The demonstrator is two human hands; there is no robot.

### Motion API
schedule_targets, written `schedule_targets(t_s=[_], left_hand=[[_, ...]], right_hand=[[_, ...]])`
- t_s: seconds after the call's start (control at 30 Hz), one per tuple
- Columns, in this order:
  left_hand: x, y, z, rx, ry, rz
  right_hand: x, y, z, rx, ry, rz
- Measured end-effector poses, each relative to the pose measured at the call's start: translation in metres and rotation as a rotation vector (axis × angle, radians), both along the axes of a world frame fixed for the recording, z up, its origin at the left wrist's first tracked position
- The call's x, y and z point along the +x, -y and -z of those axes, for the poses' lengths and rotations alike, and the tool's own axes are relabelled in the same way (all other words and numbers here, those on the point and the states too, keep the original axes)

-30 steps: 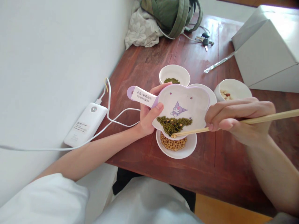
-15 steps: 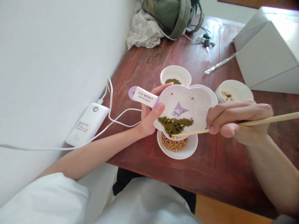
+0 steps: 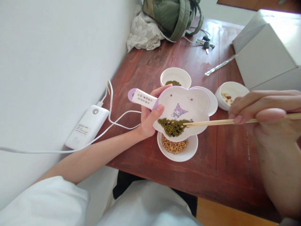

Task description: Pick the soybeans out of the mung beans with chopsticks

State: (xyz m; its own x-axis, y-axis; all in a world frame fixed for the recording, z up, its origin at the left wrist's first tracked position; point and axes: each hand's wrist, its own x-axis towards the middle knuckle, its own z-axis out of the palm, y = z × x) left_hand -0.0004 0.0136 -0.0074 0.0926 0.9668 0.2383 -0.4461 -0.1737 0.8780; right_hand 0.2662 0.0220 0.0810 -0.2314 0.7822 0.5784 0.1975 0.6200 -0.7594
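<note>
My left hand [image 3: 150, 117] grips a purple-rimmed white bowl [image 3: 197, 108] by its edge near the labelled handle, tilted toward me. Green mung beans [image 3: 175, 127], mixed with a few dark and pale beans, have gathered at its lower side. My right hand [image 3: 261, 108] is closed round a pair of wooden chopsticks [image 3: 218, 122], whose tips touch the right edge of the bean pile. Partly under the held bowl sits a white bowl [image 3: 162, 150] of tan soybeans [image 3: 175, 146]. Behind it, another white bowl [image 3: 176, 72] contains mung beans.
A white bowl of nuts [image 3: 221, 105] stands at the right, beside a partly hidden white dish [image 3: 213, 102]. A power bank [image 3: 88, 127] with a cable lies by the wall. Farther back are keys [image 3: 206, 44], a green bag [image 3: 164, 18] and a large white box [image 3: 265, 53].
My right hand has drawn back right, and the chopstick tips have moved from the bowl's lower rim up to the pile's right edge. A yellow bean at that rim is gone from view.
</note>
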Motion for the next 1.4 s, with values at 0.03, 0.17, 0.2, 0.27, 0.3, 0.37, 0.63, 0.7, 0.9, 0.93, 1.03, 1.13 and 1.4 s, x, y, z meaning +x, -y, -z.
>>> schedule_targets(t_s=[0.03,0.17,0.2,0.27,0.3,0.37,0.63,0.7,0.9,0.93,1.03,1.13,1.4], left_hand=[[0.000,0.000,0.000,0.012,0.010,0.001],[0.001,0.000,0.000,0.040,0.025,0.015],[0.001,0.000,0.000,0.035,0.018,0.012],[0.001,0.000,0.000,0.019,0.001,0.001],[0.000,0.000,0.000,0.011,-0.007,-0.001],[0.000,0.000,-0.001,-0.004,-0.019,0.005],[0.000,0.000,-0.001,-0.014,-0.009,0.021],[0.000,0.000,0.000,0.024,0.014,0.027],[0.000,-0.002,0.002,-0.008,-0.015,0.022],[0.000,-0.002,0.003,-0.012,-0.020,0.014],[0.001,-0.003,0.006,0.010,-0.033,-0.009],[0.001,-0.003,0.006,0.041,-0.026,0.007],[0.000,-0.001,0.005,-0.039,-0.030,0.004]], right_hand=[[0.001,0.000,-0.001,0.014,0.032,-0.011],[-0.002,0.000,-0.005,0.032,0.131,-0.129],[-0.003,0.001,-0.005,0.030,0.136,-0.148],[-0.006,0.002,-0.005,0.032,0.147,-0.177],[-0.007,0.002,-0.005,0.033,0.153,-0.190],[-0.008,0.002,-0.004,0.038,0.166,-0.206],[-0.007,0.002,-0.005,0.036,0.199,-0.252],[-0.007,0.002,-0.005,0.046,0.179,-0.291],[-0.007,0.003,-0.003,0.052,0.189,-0.353],[-0.007,0.004,-0.003,0.051,0.182,-0.365],[-0.007,0.004,-0.003,0.047,0.167,-0.381],[-0.006,0.004,-0.003,0.059,0.169,-0.383],[-0.009,0.005,-0.006,0.084,0.204,-0.371]])
